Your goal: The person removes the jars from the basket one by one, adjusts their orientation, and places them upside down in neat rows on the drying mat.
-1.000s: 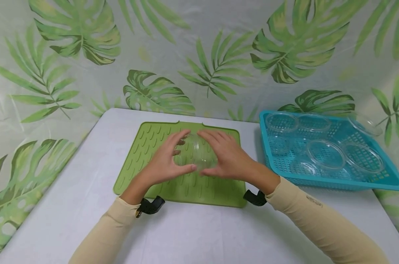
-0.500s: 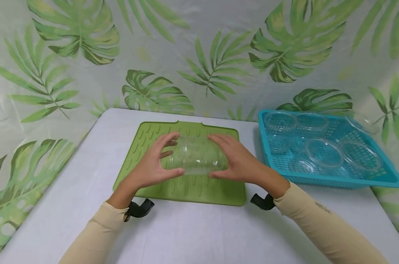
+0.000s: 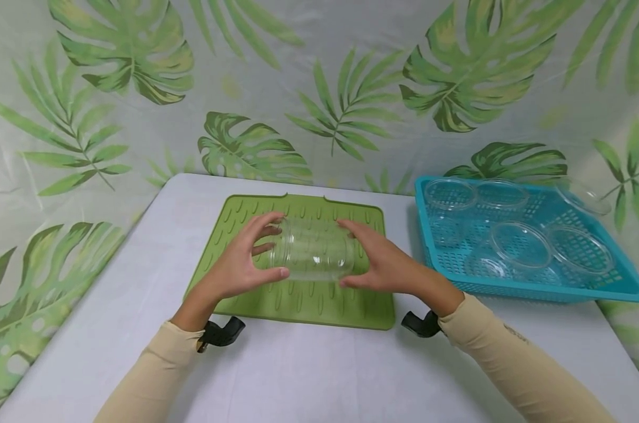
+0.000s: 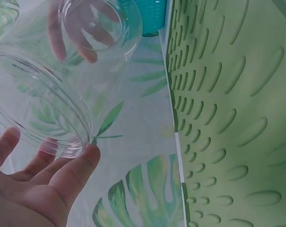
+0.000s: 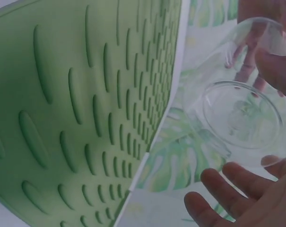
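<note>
A clear see-through jar (image 3: 319,252) lies sideways between my hands, in front of the green ribbed mat (image 3: 293,308). My left hand (image 3: 240,255) grips its threaded mouth end, thumb at the near side and fingers at the far side. At the base end, the thumb and fingers of my right hand (image 3: 390,258) hold the jar from near and far sides. In the left wrist view the open rim (image 4: 48,101) shows close to the fingertips. The right wrist view shows the round base (image 5: 242,116) facing my right palm.
A turquoise perforated basket (image 3: 536,291) stands on the right of the white-covered table (image 3: 308,376), with several clear jars (image 3: 520,245) in it. One jar (image 3: 584,197) leans over its back right rim. A leaf-print cloth (image 3: 345,111) hangs behind.
The jar has turned from end-on to lying sideways, its mouth to the left. My hands have moved apart, the left one leftward and the right one slightly rightward, each at one end.
</note>
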A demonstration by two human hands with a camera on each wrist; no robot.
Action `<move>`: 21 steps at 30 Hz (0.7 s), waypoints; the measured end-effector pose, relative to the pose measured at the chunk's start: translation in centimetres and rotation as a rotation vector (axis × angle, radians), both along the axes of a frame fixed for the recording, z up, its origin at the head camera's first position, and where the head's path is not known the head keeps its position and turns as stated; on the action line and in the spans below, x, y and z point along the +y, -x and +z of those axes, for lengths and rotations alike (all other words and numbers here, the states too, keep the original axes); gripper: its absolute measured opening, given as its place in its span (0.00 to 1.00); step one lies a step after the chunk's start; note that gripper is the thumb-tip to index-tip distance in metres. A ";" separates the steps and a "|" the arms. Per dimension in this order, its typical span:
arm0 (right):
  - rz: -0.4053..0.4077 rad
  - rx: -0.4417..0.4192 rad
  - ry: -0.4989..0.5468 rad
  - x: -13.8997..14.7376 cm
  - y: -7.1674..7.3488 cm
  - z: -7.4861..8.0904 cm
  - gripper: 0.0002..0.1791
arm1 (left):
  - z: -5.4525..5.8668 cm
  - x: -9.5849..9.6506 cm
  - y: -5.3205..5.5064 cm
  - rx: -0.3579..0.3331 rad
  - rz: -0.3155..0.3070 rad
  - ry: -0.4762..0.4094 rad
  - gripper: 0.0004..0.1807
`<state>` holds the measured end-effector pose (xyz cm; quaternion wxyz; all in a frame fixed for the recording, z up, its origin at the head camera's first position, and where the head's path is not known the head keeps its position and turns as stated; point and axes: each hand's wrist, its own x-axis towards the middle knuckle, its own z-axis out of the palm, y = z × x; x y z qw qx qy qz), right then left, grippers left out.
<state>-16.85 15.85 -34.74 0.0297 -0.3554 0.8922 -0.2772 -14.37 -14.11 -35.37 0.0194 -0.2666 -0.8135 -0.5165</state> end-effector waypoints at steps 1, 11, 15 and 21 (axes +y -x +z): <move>-0.001 -0.016 0.013 0.0 0.1 -0.1 0.60 | -0.1 0.0 0.0 0.000 0.001 -0.002 0.48; -0.015 -0.384 0.277 0.1 0.9 -1.1 0.60 | -0.4 0.1 0.8 -0.078 -0.031 -0.149 0.48; -0.020 -0.566 0.512 0.0 0.9 -1.8 0.62 | -1.0 0.6 1.4 -0.116 -0.060 -0.276 0.47; -0.011 -0.642 0.824 -0.8 0.9 -3.0 0.59 | -1.7 1.8 2.1 -0.154 -0.093 -0.445 0.46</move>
